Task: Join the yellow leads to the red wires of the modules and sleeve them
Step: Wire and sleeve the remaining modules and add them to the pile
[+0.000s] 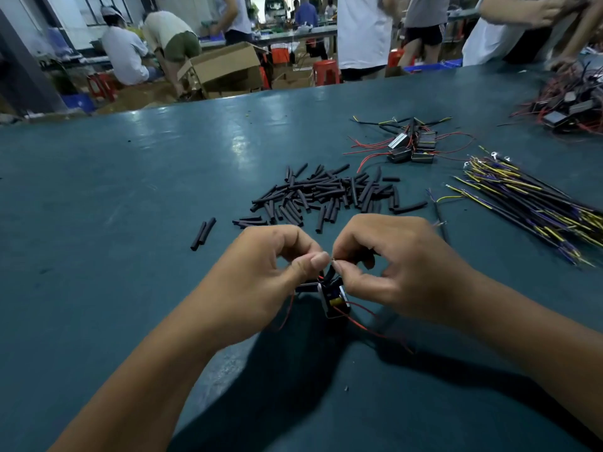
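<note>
A: Head view, holders and contents?
B: Open cardboard box (225,68) on the floor beyond the table (130,190); contents not visible. Blue crate (448,64) behind the far edge, contents unclear.

A: Stock on the table?
B: Loose heap of black sleeves (326,194), mid-table. Cluster of modules (412,146) with red wires, behind the heap. Bundle of yellow leads (528,203) to the right, long axis running from far-left to near-right.

A: Item in work?
B: One module (334,300), near edge, hanging just below both hands, tilted, open face toward the camera. Red wire (368,324) trailing to the near right.

A: Grips?
B: Left hand (270,275) curled, thumb and forefinger pinching wire ends. Right hand (388,265) curled likewise, pinching the same joint from the other side, fingertips almost touching. Exact wire in each pinch too small to tell.
</note>
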`<state>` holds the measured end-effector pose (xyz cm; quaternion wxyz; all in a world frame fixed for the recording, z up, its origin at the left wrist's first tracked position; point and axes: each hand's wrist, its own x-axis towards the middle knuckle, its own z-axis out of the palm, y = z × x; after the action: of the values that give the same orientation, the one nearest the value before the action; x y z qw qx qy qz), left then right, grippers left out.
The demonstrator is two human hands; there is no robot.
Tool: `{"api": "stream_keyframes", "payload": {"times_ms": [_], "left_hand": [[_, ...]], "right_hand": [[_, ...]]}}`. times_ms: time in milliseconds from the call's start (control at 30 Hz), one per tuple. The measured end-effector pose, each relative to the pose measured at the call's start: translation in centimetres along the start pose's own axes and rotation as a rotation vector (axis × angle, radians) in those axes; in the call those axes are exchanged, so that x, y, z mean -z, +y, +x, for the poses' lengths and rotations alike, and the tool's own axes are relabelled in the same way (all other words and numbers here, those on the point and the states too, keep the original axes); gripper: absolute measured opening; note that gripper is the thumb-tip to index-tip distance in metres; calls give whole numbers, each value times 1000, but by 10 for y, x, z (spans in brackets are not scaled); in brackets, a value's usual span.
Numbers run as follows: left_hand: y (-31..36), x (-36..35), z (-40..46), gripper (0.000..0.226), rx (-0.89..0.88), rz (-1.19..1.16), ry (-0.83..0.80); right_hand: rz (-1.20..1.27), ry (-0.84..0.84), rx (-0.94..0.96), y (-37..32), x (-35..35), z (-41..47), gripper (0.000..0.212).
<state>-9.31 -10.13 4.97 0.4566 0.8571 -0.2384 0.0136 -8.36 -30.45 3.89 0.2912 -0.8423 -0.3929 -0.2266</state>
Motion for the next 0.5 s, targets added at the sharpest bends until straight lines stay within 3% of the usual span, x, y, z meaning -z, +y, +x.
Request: {"api": "stream_keyframes", "payload": {"times_ms": [67,133,500], "left_hand": [[0,3,-1,22,92,-186,-41],[0,3,-1,28,128,-223,-39],[-9,10,2,19,35,-81,97]], "right_hand": [[-30,-11,41,0,0,0,4],[-14,-14,41,1,0,0,4],[398,-57,-256,10,-3,0,8]]}}
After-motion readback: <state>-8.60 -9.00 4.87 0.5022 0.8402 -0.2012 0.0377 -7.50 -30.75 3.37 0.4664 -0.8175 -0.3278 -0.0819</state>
